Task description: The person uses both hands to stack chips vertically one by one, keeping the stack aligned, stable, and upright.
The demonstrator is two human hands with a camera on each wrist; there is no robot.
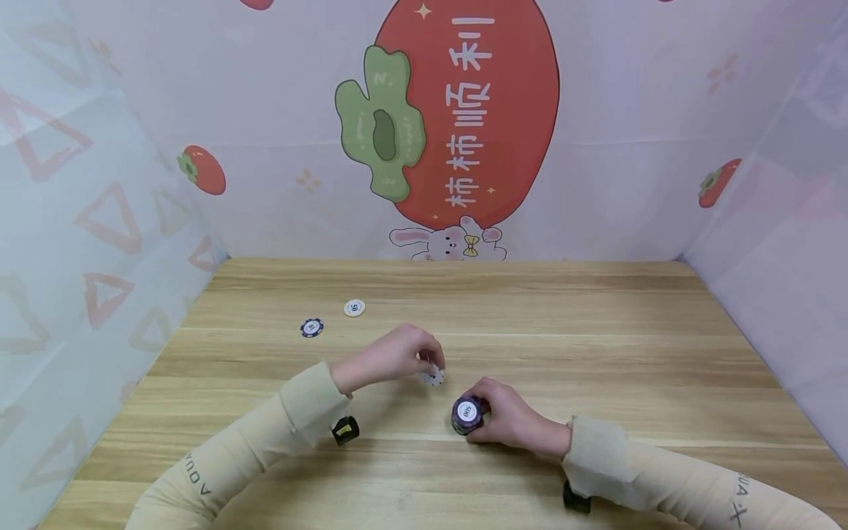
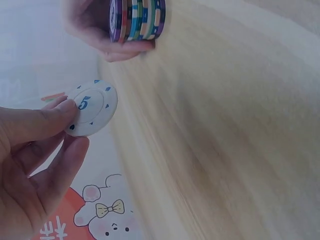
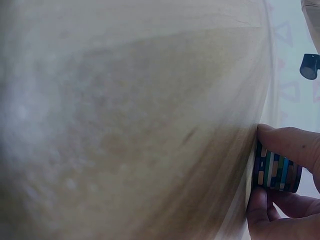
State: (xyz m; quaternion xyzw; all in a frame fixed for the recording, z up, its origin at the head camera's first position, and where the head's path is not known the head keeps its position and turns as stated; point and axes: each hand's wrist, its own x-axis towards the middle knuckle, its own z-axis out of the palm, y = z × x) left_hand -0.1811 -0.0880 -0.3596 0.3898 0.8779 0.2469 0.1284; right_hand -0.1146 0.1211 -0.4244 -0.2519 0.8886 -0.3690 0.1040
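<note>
My left hand (image 1: 407, 357) pinches a white poker chip (image 2: 97, 110) marked 5 between thumb and fingers, with blue marks round its rim. The chip is held over the table, just behind and left of the right hand. My right hand (image 1: 513, 419) grips a stack of poker chips (image 1: 467, 414) from its right side, thumb and fingers round it. The top chip is purple and reads 500. In the left wrist view the stack's edge shows several colours, among them purple, red, teal and orange. At the right wrist, the stack (image 3: 276, 170) appears between thumb and fingers, against the tabletop.
A dark blue chip (image 1: 312, 327) marked 10 and a whitish chip (image 1: 354, 308) marked 50 lie flat at the back left of the wooden table (image 1: 596, 331). Printed cloth walls (image 1: 265, 206) stand behind the table and on both sides.
</note>
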